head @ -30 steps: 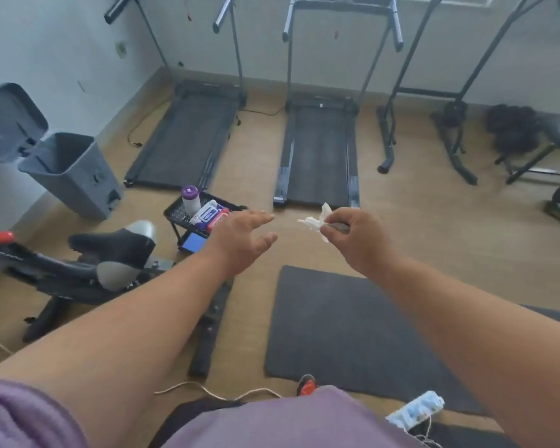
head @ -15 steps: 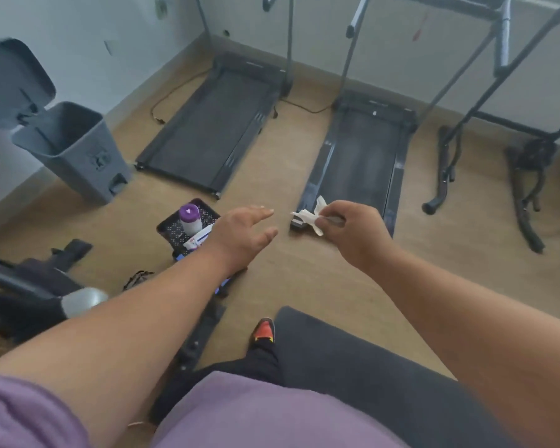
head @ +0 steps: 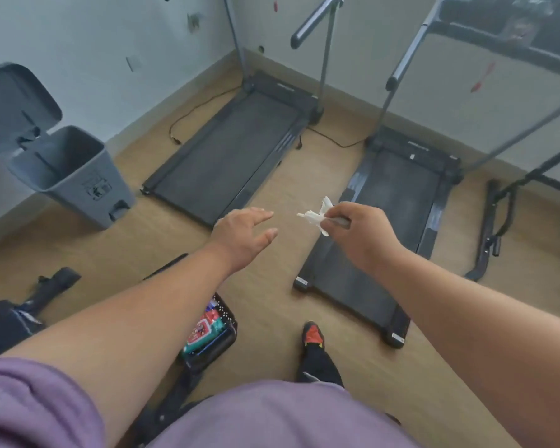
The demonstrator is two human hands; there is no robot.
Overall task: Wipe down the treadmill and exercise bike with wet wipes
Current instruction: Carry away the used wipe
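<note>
My right hand (head: 359, 234) pinches a crumpled white wet wipe (head: 316, 216) in the air above the rear end of the right treadmill (head: 392, 202). My left hand (head: 244, 232) reaches forward, fingers straight and spread, holding nothing, a short way left of the wipe. A second treadmill (head: 227, 156) lies further left, near the wall. Part of the exercise bike (head: 10, 315) shows dark and blurred at the lower left edge. A black basket (head: 228, 318) holding wipe packs (head: 204, 331) sits on the floor under my left forearm.
A grey pedal bin (head: 75, 176) with its lid up stands by the left wall. Black frame legs (head: 495, 227) of other gym gear stand at the right. My foot in a black and orange shoe (head: 312, 334) is on the wooden floor between basket and right treadmill.
I have stepped forward towards the treadmills; the basket and the bike have slid back under my left arm. Both hands keep their pose, the right still pinching the wipe.
</note>
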